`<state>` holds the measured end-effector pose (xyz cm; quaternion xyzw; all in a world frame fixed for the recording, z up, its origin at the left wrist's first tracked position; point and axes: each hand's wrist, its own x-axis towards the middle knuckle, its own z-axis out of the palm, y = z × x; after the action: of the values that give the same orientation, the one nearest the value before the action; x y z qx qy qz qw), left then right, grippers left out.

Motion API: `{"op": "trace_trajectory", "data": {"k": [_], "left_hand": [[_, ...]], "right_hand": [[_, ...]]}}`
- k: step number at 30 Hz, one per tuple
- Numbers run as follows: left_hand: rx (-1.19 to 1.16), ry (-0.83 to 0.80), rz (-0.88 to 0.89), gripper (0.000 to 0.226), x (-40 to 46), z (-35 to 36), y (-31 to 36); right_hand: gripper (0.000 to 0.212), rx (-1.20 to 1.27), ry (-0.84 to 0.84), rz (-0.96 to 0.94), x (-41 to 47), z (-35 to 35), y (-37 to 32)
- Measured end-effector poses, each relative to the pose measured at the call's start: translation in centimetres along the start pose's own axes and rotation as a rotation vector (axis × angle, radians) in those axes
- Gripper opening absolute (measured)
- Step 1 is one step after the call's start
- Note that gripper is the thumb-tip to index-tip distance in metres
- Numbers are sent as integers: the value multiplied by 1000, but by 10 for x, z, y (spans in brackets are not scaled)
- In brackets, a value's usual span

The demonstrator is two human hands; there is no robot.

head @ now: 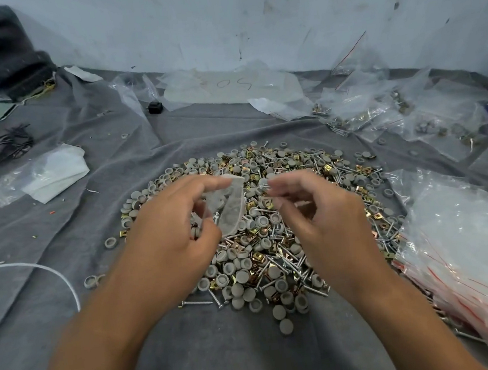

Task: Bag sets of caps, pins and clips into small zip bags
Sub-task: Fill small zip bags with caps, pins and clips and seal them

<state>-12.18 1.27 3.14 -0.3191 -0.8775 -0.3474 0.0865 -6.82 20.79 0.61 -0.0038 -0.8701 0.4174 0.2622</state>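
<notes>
A wide pile of grey caps, silver pins and gold clips lies on the grey cloth in front of me. My left hand holds a small clear zip bag above the pile, gripping it between thumb and fingers. The bag hangs open side up with a pin showing inside. My right hand hovers just right of the bag, and its fingertips pinch what look like pins at the bag's mouth. Both hands are blurred by motion.
A stack of empty zip bags with red strips lies at the right. Filled bags sit at the back right. Loose plastic sheets lie by the wall. A white folded bag and black ties are at the left.
</notes>
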Motion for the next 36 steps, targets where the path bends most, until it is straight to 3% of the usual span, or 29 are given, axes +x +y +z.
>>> {"op": "trace_trajectory", "data": {"k": [3,6,9,13,17,19,22,25,31,36], "left_hand": [[10,-36,17,52,1,4,3],[11,-78,16,54,4,9,4],[0,-82,-3,56,4,11,4],[4,-44,-27,57,3,10,4],[0,-49,-26,55,3,14,6],[-9,-60,-12,54,3,17,7],[-13,-64,-8,54,5,21,7],[-12,-62,-6,54,6,23,7],[-1,-60,-8,53,6,25,5],[6,-70,-6,55,6,26,5]], "right_hand": [[17,80,121,-177,2,4,-11],[18,14,102,-260,1,15,-14],[25,-3,52,-222,0,21,-14],[17,15,61,-121,3,6,-8],[16,-298,-358,242,0,-12,15],[19,-461,-515,313,-5,-10,21],[27,-628,-560,268,-8,-4,19],[21,-682,-534,203,-10,-3,22],[12,-316,-319,229,-2,-13,27],[3,207,-28,12,2,-13,-1]]}}
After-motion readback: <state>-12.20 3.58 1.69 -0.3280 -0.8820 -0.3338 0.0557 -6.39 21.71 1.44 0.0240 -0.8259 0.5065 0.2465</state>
